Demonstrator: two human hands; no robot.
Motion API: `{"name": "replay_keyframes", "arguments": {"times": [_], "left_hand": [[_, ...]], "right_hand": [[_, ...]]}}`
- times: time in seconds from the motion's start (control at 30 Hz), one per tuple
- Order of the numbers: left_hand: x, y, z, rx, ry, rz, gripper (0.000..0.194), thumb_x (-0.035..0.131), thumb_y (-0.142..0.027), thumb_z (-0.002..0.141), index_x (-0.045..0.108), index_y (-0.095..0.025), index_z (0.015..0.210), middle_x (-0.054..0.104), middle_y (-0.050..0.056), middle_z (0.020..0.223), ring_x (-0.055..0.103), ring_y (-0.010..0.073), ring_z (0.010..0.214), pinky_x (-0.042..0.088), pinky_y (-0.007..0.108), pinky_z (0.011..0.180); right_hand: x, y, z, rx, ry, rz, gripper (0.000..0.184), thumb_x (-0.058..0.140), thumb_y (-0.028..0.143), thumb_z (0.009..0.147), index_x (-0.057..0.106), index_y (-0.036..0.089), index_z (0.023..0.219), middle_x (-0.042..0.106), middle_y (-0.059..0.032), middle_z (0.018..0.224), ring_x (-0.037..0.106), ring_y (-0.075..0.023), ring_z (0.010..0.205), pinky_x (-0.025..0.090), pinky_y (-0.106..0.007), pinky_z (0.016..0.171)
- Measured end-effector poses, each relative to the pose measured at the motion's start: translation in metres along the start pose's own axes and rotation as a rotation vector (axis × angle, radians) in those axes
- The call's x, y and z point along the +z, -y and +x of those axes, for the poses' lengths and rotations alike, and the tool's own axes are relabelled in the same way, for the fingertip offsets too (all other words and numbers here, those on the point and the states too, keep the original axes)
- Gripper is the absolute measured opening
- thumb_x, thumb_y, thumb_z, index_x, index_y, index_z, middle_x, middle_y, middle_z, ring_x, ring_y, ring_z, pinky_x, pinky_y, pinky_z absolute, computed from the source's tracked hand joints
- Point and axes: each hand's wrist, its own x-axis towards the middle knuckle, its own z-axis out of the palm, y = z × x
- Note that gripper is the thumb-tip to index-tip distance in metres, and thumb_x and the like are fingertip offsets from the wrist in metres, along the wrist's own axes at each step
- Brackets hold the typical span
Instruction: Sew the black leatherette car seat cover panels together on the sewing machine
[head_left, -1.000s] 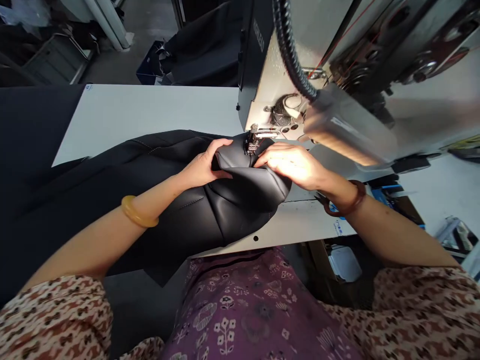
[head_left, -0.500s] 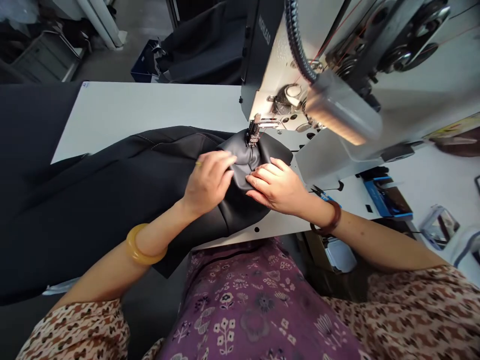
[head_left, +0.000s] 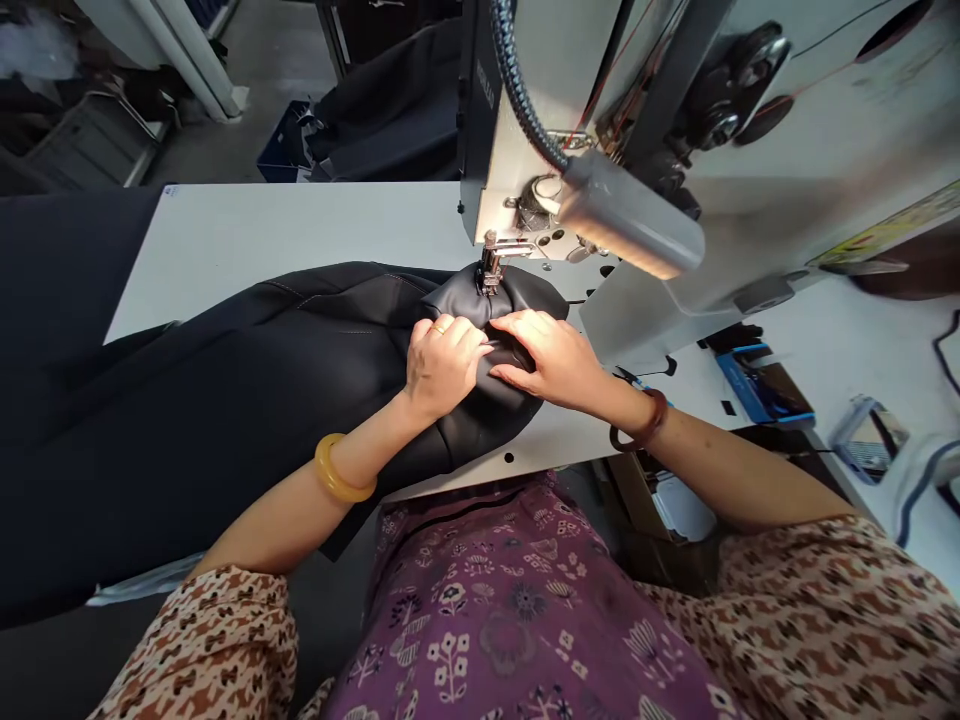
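Gripping the bunched black material (head_left: 322,375), the left hand (head_left: 448,368) has its fingers curled in, with the thumb close against them. The right hand (head_left: 555,358) rests on the same material just beside it, thumb and forefinger parted and some of the black surface showing between them; whether its hidden fingers pinch the material cannot be told. The material lies across the white bench (head_left: 315,225), stretching from the left side to the sewing machine (head_left: 480,130), where its gathered end sits beneath the presser foot (head_left: 490,280), just beyond both hands. Pale stitch lines run over part of it. A lamp (head_left: 630,215) lights this end from above. A yellow bangle (head_left: 341,470) circles the left wrist, and a reddish-brown bangle (head_left: 651,425) the right. Farther right, well apart from the hands, is a blue box (head_left: 739,385).
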Motion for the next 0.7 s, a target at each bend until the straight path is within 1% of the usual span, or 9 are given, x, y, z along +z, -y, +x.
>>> {"name": "replay_keyframes", "arguments": {"times": [0.13,0.2,0.27,0.33,0.4,0.47,0.57,0.63,0.7], "left_hand": [[-0.005,0.003,0.009,-0.086,-0.146,-0.192,0.027,0.051,-0.032,0.090,0.062,-0.018,0.069,0.065,0.001,0.070,0.057,0.0166,0.070,0.034,0.033,0.074],[-0.009,0.009,0.014,-0.051,-0.173,-0.278,0.028,0.049,-0.031,0.090,0.060,-0.018,0.069,0.064,0.000,0.070,0.057,0.0144,0.068,0.036,0.031,0.076],[-0.016,0.020,0.020,0.085,-0.111,-0.307,0.030,0.047,-0.033,0.091,0.060,-0.017,0.070,0.063,0.000,0.070,0.056,0.0135,0.069,0.038,0.029,0.075],[-0.023,0.033,0.028,0.277,0.034,-0.258,0.033,0.050,-0.044,0.089,0.063,-0.017,0.077,0.063,0.002,0.075,0.055,0.0151,0.073,0.038,0.029,0.073],[-0.030,0.046,0.036,0.448,0.195,-0.133,0.041,0.055,-0.055,0.082,0.065,-0.017,0.096,0.062,0.004,0.082,0.054,0.0182,0.080,0.038,0.029,0.072],[-0.034,0.056,0.045,0.575,0.302,0.013,0.045,0.060,-0.050,0.079,0.061,-0.020,0.113,0.060,0.005,0.086,0.053,0.0204,0.083,0.037,0.030,0.070],[-0.033,0.067,0.056,0.707,0.356,0.131,0.032,0.058,-0.030,0.082,0.062,-0.024,0.113,0.058,0.004,0.079,0.052,0.0205,0.078,0.033,0.029,0.061],[-0.031,0.072,0.062,0.744,0.347,0.134,0.023,0.052,-0.026,0.084,0.066,-0.025,0.103,0.056,0.004,0.074,0.050,0.0203,0.074,0.031,0.029,0.058],[-0.030,0.075,0.066,0.755,0.317,0.114,0.023,0.046,-0.028,0.088,0.069,-0.024,0.092,0.055,0.004,0.072,0.049,0.0197,0.071,0.030,0.030,0.058]], "right_hand": [[-0.012,-0.001,0.004,-0.052,-0.090,0.015,0.047,0.058,0.046,0.083,0.053,0.017,0.120,0.059,-0.0082,0.121,0.053,-0.0222,0.110,0.044,-0.034,0.086],[-0.017,-0.003,0.008,-0.106,-0.119,-0.038,0.043,0.054,0.049,0.085,0.056,0.017,0.114,0.061,-0.0082,0.115,0.054,-0.0216,0.106,0.042,-0.032,0.083],[-0.020,-0.006,0.014,-0.180,-0.140,-0.153,0.037,0.046,0.050,0.089,0.061,0.017,0.099,0.065,-0.0069,0.099,0.056,-0.0206,0.094,0.038,-0.032,0.072],[-0.019,-0.009,0.018,-0.281,-0.176,-0.272,0.038,0.039,0.047,0.093,0.061,0.018,0.082,0.064,-0.0039,0.081,0.054,-0.0175,0.078,0.029,-0.031,0.063],[-0.017,-0.010,0.022,-0.373,-0.246,-0.329,0.039,0.038,0.043,0.095,0.059,0.018,0.074,0.062,-0.0012,0.073,0.049,-0.0149,0.069,0.022,-0.031,0.061],[-0.016,-0.010,0.026,-0.441,-0.326,-0.346,0.036,0.041,0.040,0.095,0.057,0.018,0.071,0.061,0.0004,0.068,0.048,-0.0141,0.066,0.021,-0.031,0.060],[-0.016,-0.004,0.036,-0.456,-0.395,-0.384,0.035,0.044,0.035,0.094,0.056,0.019,0.066,0.059,0.0019,0.063,0.046,-0.0139,0.063,0.022,-0.031,0.060],[-0.018,0.000,0.043,-0.422,-0.356,-0.412,0.036,0.041,0.035,0.095,0.057,0.020,0.066,0.059,0.0018,0.063,0.047,-0.0135,0.063,0.024,-0.032,0.061],[-0.020,0.002,0.047,-0.396,-0.296,-0.420,0.038,0.036,0.036,0.096,0.058,0.020,0.069,0.059,0.0008,0.065,0.048,-0.0132,0.064,0.025,-0.032,0.062]]}}
